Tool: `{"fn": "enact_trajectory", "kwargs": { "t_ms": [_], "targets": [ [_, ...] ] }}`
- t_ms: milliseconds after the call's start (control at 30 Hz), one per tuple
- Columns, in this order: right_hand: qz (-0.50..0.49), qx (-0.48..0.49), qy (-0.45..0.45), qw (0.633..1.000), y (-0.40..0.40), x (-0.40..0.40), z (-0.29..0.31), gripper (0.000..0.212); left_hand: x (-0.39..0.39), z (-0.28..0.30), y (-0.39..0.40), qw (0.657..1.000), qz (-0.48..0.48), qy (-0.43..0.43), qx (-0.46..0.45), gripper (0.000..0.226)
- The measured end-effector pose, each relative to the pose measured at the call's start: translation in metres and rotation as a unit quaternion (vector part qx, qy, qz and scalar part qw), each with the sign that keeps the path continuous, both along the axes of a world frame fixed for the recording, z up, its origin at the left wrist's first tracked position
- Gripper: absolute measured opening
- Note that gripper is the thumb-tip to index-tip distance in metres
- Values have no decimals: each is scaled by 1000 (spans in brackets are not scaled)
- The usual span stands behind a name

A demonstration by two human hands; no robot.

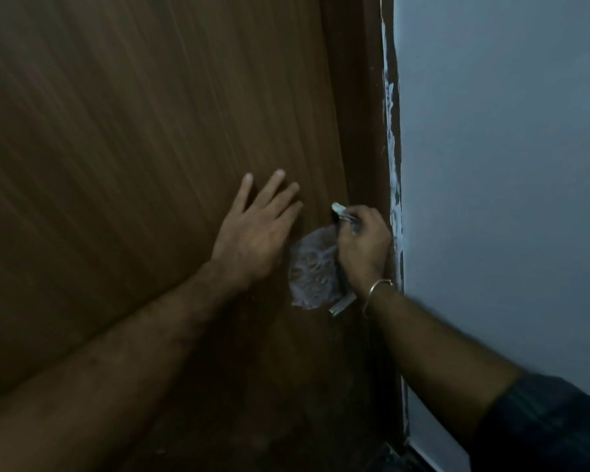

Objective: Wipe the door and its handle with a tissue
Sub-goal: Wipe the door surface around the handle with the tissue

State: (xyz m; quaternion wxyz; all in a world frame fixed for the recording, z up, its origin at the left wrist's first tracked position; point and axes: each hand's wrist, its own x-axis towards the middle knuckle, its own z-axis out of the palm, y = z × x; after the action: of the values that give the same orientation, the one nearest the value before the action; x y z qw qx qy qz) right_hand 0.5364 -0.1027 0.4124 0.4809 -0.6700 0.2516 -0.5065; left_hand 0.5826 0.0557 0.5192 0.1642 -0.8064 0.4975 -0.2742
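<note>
The left hand (pixel 252 229) lies flat and open on the brown wood-grain door (pixel 133 148), fingers spread, holding nothing. Just to its right, the right hand (pixel 363 243), with a thin metal bangle (pixel 377 291) at the wrist, is closed around the silver metal door handle (pixel 340 210) near the door's edge, gripping a crumpled white tissue (pixel 312 270) that hangs below the fist and hides most of the handle. The dark brown door frame (pixel 361 97) with white paint smears stands between the door and the pale grey-blue wall (pixel 508 165).
</note>
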Motion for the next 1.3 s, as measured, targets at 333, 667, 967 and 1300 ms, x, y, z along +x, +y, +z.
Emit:
{"fn": "enact_trajectory", "kwargs": {
  "t_ms": [333, 667, 967, 1300],
  "targets": [
    [-11, -2, -67, 998, 1, 35, -24, 30, 41, -11, 0, 985, -31, -163, 44, 68],
    [-4, 49, -67, 997, 2, 38, -33, 31, 42, -12, 1, 983, -49, -173, 34, 67],
    [-32, -76, -26, 996, 3, 30, -37, 29, 35, -44, 29, 986, -37, -165, -4, 67],
    [22, -142, -21, 989, 41, 29, -30, 28, 36, -55, 33, 984, -34, -176, -1, 70]
  ]
}}
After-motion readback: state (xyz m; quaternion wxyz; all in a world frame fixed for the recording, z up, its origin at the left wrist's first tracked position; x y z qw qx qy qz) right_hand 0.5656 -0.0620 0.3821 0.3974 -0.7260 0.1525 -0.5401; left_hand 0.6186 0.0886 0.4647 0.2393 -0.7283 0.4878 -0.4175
